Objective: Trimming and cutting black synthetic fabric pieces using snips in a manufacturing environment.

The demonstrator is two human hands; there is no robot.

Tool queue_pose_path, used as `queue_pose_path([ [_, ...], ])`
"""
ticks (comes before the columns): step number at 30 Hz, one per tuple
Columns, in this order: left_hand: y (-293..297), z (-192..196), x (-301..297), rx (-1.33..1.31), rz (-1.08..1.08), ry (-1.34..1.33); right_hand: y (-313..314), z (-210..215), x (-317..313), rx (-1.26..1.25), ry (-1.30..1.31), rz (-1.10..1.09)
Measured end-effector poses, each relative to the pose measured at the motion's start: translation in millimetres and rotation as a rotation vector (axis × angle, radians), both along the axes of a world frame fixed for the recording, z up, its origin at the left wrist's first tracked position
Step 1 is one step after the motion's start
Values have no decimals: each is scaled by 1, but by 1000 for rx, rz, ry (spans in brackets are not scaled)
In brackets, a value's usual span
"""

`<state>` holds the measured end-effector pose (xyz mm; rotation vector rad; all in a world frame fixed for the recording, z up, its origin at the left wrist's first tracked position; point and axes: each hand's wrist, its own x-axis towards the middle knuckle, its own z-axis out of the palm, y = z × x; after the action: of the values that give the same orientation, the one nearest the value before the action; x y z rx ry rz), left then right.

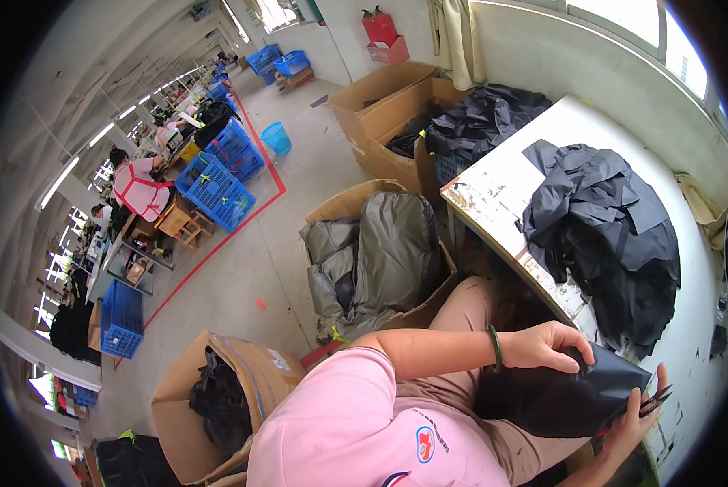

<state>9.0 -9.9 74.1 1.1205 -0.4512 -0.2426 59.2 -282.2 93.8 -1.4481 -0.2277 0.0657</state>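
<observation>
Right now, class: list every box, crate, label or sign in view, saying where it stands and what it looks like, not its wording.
Open brown carton, centre floor: grey padded garments inside.
Brown carton, lower left: dark cloth inside, pale label on its flap.
Two big brown cartons, by the far wall: dark fabric inside.
Blue plastic crates, left aisle: latticed, rectangular.
Red box, far wall: small, squarish.

White worktable (502, 183): heap of black fabric pieces (603, 235).
</observation>
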Motion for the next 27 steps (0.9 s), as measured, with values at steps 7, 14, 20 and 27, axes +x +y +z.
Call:
queue_pose_path([
  [7, -1, -3, -4, -6, 205, 23, 11, -9, -15, 71, 22, 108],
  [14, -2, -10, 1, 130, 324, 30, 0, 9, -27, 37, 174, 54],
  [20, 13, -10, -7, 193, 471, 135, 25, -10, -4, -406, -320, -342],
  [27, 1, -15, -7, 220, 444, 108, 68, 21, -37, -421, -414, 41],
])
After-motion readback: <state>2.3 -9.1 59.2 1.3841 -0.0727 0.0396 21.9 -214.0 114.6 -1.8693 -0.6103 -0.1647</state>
